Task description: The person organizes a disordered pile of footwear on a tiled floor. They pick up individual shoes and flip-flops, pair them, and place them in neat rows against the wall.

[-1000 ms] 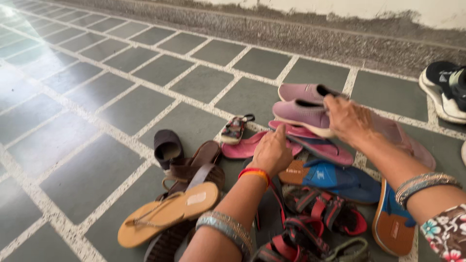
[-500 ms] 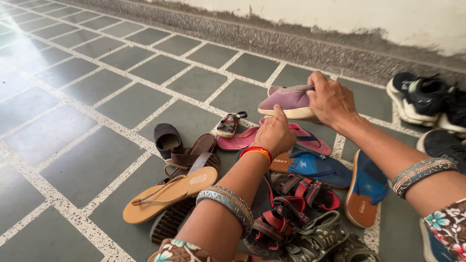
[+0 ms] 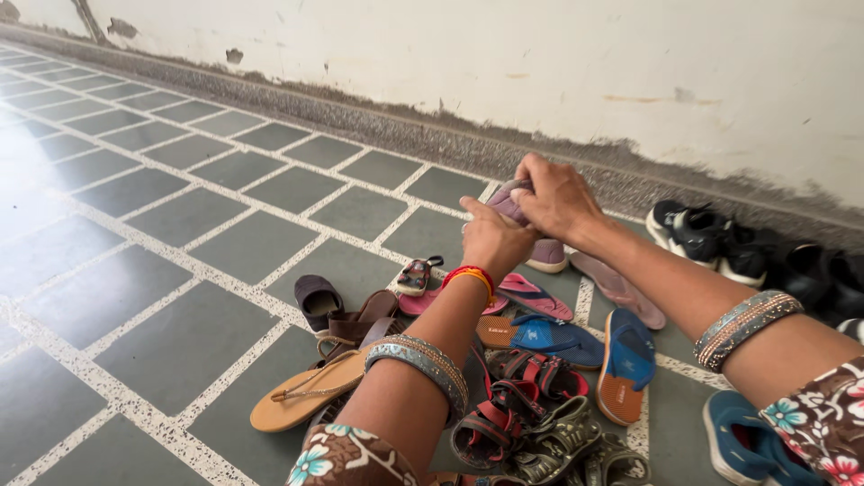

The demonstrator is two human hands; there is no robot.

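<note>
A floor of grey-green square tiles with pale speckled joints (image 3: 180,333) runs back to a rough grey skirting and a stained whitish wall (image 3: 558,63); there are no boxes, racks or other containers in view, and the footwear lies loose on the tiles. Nearest the camera, a heap holds olive strapped sandals (image 3: 558,445), red-and-black strapped sandals (image 3: 508,409) and a tan flat thong sandal (image 3: 310,391) resting over brown leather slippers (image 3: 355,324). At the lower right edge sits a blue slip-on shoe (image 3: 742,441). Just beyond the heap, a blue flip-flop with an orange sole (image 3: 625,364) stands tilted on its side next to its flat-lying mate (image 3: 540,333). A dark purple closed slipper (image 3: 317,299) lies to the left, a small child's sandal (image 3: 416,274) behind it, and pink flip-flops (image 3: 531,295) beside that. A mauve flat insole-like sole (image 3: 621,288) lies under the right forearm. Farther on, both hands meet above the floor on a mauve knit slip-on shoe (image 3: 540,252): the left hand (image 3: 495,238), with a red thread at the wrist, grips its near side, and the right hand (image 3: 558,193) clasps its top, fingers curled over the upper. The shoe is held up near the skirting, its pale sole showing below the hands. Against the wall at right rest black-and-white sneakers (image 3: 697,238).
</note>
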